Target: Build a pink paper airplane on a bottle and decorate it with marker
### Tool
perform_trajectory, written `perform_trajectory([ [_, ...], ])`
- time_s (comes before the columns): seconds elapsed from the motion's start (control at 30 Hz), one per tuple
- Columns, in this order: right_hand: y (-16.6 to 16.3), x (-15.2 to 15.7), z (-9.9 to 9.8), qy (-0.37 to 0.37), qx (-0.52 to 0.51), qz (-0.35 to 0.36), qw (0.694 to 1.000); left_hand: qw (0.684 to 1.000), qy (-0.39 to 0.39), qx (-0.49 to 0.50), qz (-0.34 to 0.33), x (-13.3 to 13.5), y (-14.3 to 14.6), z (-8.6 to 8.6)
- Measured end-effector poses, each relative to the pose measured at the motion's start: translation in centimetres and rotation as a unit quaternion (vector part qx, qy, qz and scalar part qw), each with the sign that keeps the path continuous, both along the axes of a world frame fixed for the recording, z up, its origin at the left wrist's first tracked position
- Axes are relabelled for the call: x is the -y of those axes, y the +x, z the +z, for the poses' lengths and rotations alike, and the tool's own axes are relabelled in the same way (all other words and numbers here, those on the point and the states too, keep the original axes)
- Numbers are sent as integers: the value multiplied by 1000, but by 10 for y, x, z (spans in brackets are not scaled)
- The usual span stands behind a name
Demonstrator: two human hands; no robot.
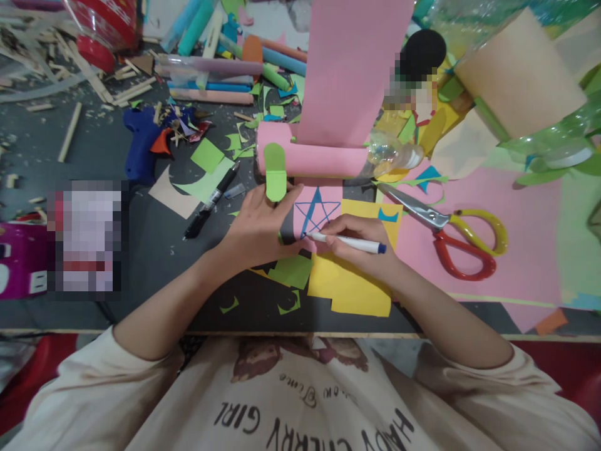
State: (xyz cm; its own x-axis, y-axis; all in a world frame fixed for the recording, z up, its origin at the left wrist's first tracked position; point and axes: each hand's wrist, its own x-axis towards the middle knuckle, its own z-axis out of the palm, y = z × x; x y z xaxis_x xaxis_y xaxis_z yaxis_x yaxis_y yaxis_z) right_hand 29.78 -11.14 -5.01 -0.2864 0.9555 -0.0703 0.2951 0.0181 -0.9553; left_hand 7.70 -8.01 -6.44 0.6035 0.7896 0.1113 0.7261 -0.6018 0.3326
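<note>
Right hand (365, 230) curled around white marker (360, 243).

Pink paper (315, 216): small piece, laid out on the bench (263, 313), partly covered at its lower right. It bears a five-pointed star (318, 196) in blue line, crossing strokes visible inside, one point directed away from the wearer. The stroke from that point to the lower left is noticeably thicker than the others. Marker (359, 243): white barrel, dark blue rear end, held slanted low over the paper, writing tip at the star's lower-left point.
</note>
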Motion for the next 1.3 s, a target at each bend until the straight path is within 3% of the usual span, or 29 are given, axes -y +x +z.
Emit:
perform_trajectory([
  [0.53,2,1,1,13,5,54,998,1000,2,-7,-7,0,1,4],
  [0.8,1,-1,-5,25,-30,-89,995,1000,-4,-22,7,1,0,2],
  [1.3,0,-1,-5,7,-24,-66,997,999,-44,-4,11,0,1,1],
])
